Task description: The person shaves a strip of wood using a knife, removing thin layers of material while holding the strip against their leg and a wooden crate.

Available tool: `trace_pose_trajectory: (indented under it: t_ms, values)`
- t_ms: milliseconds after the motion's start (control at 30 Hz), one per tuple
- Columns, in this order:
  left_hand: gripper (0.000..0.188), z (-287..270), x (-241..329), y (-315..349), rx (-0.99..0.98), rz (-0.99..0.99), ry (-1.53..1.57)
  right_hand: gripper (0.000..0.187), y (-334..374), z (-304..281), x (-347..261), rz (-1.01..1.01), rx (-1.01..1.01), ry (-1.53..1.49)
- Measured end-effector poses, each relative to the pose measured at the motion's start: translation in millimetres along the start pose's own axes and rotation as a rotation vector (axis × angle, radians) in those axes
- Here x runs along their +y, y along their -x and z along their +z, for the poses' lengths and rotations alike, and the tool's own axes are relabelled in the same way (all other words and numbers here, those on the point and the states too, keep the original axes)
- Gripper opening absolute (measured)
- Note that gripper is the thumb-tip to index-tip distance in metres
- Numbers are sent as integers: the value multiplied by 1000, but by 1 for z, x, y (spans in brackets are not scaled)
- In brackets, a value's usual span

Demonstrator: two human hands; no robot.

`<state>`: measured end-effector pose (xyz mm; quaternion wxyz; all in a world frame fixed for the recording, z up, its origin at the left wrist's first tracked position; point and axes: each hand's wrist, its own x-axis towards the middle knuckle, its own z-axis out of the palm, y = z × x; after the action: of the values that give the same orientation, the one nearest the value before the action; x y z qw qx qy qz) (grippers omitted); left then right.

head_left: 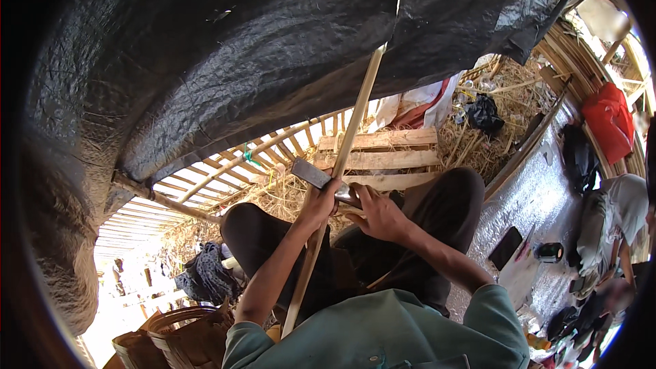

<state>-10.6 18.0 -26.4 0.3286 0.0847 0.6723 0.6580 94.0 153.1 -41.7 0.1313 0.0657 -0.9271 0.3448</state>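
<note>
A long pale bamboo strip runs slantwise from beside my torso, past my knees, up to the black sheet. My left hand is closed around it at about its middle. Crossing the strip just above that hand is a broad-bladed knife with a squared grey end. My right hand is closed on the knife's other end, close to my left hand; the fingers partly hide the grip. Toward its far end, the strip narrows to a thin, bright sliver.
A black plastic sheet hangs ahead. Wooden slats and straw lie beyond my knees. On the right are a silvery mat, a phone, a red bag and another person. Woven baskets stand at the lower left.
</note>
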Motion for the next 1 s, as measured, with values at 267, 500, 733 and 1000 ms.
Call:
trace_pose_trajectory:
  t_ms: [267,500,733,1000]
  values:
    - [35,-6,6,7,-31,-12,-2,42,-29,-32,13,-190,49,535]
    - [45,9,11,15,-155,-59,38,41,-54,-68,22,-160,-151,416]
    - [48,7,-27,0,-3,559,-443,35,-77,-79,88,-141,366,626]
    - [35,10,-1,7,-70,-217,254,37,-84,-89,85,-234,47,350]
